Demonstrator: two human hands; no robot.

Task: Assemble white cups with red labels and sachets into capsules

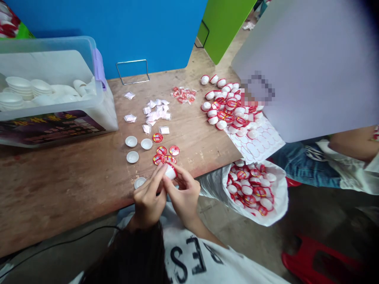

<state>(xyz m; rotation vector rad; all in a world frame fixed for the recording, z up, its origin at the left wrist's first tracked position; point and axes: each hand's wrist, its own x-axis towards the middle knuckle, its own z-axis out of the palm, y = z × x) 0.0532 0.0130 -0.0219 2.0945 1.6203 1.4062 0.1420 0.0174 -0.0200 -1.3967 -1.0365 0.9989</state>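
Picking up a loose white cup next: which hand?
Left, probably: the left hand is close beside the nearest loose cup; the right hand is farther, across the held cup.

"What is seen at the back of the table (74, 169)?"

"A blue board (118, 31) is stood upright there, and a silver wire stand (132, 61) is set at its foot. A green board (226, 29) is placed at an angle just beside it."

"And to the right?"

"The view is partly blocked by a pale board (310, 71); one patch of it is pixelated. Below it, another person's jeans (310, 165) are seen."

"Lower down?"

"A red stool (319, 256) is placed on the grey floor (213, 217), and a black cable (100, 227) is seen at lower left."
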